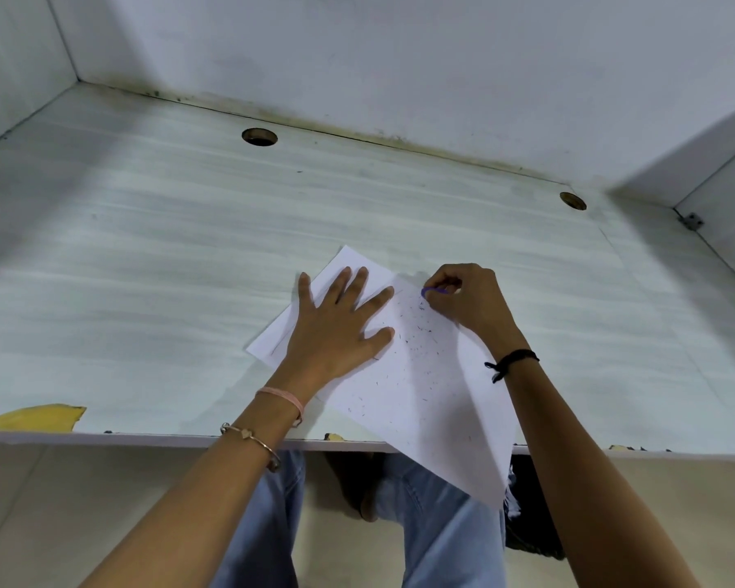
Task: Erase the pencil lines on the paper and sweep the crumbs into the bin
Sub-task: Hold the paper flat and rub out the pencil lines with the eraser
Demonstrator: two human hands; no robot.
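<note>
Paper (421, 388) lies skewed on the desk (145, 248), toward five o'clock from the middle of my view, with its six o'clock corner hanging out past the desk's front edge.

The left hand (340, 324) lies flat on the sheet's ten o'clock part, fingers straight and spread, pinning it down. The right hand (463, 299) is curled, pinching a small purple eraser (431, 292) at the sheet's one o'clock edge. The eraser's tip looks to be on the paper. The two hands are near each other but apart.

Dark crumbs (416, 354) are scattered down the middle of the sheet, from under the eraser toward six o'clock.

I read this as the erasing step, with sweeping not yet begun. A faint pencil line (279, 345) seems to remain near the nine o'clock corner, partly under the left hand, so I judge that hand would have to shift before that patch can be rubbed.

The next move calls for short, light strokes with the sheet held firm, or it will buckle. I see no bin in my view, so it must be found before any sweep. The overhanging corner could spill crumbs if the sheet tips.
</note>
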